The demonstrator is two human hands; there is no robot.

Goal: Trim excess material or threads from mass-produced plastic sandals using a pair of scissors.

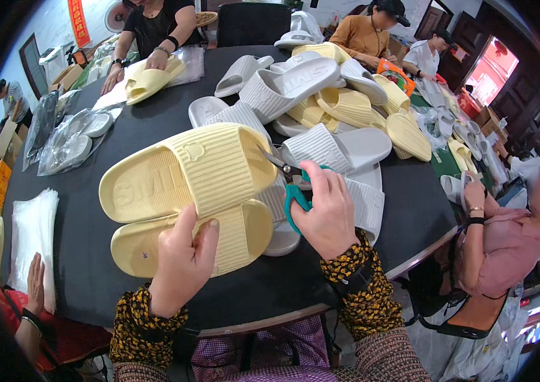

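around a broad, dark-topped table (pixel 404 210) in a busy workroom, people sit and stand at work, among them a person in a black top (pixel 155 28) and one in a pink shirt (pixel 505 248). you, in black-and-yellow patterned cuffs (pixel 369 286), hold an upper pale yellow slipper with a ribbed strap (pixel 219 165) and a matching lower slipper (pixel 244 235), edges touching, over the near side of the table. your left hand (pixel 184 267) is clamped on the pair where they meet; your right hand (pixel 328 213) is closed around the teal handles of metal-bladed scissors (pixel 290 170), tips at the upper slipper's strap opening. whether the blades are apart or together, you cannot tell. just beyond lies a heap of grey and yellow slippers (pixel 289 86). at left, a co-worker's hand (pixel 36 283) touches a stack of translucent plastic bags (pixel 33 235), near bagged grey slippers (pixel 79 149).
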